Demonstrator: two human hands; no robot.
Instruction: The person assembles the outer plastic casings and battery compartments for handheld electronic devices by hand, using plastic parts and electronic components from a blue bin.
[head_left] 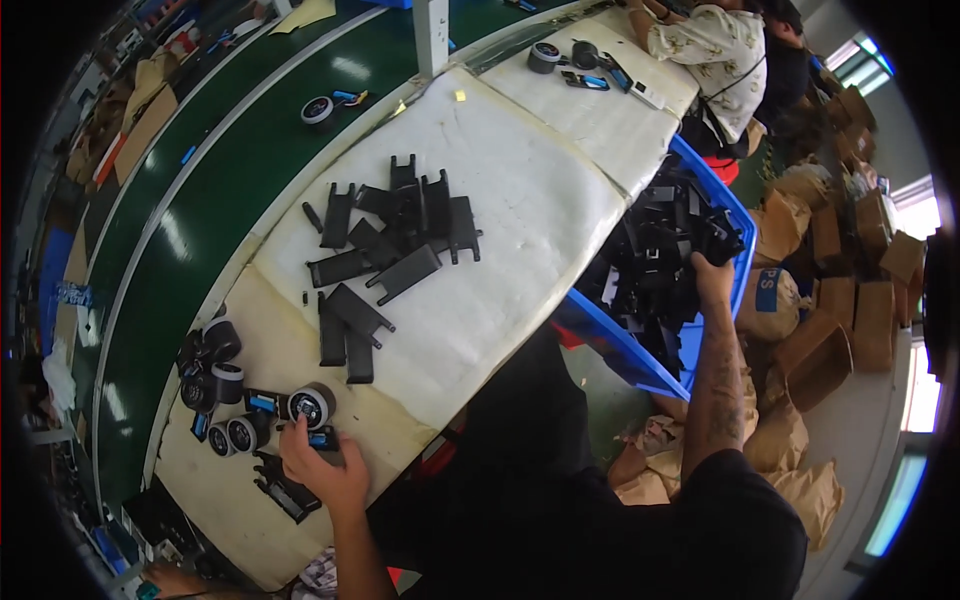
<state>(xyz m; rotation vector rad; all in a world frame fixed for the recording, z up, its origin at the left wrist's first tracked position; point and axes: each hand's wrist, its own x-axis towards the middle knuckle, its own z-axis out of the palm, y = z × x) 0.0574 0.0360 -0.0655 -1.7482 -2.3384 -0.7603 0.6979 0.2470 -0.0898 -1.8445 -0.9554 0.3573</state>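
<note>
My left hand is on the near end of the table, its thumb and fingers closed about a small black part with a blue piece. Just beyond the fingertips stands a round black unit with a pale rim. Far out to the right, my right hand reaches into a blue bin and grips a black plastic part at the top of the heap. Its fingertips are partly hidden. Several long black plastic housings lie in a loose pile on the table's middle.
More round black units crowd the table's left edge, with black pieces nearby. A green conveyor runs along the far side, carrying another round unit. A co-worker sits beyond. Cartons and paper sacks fill the right.
</note>
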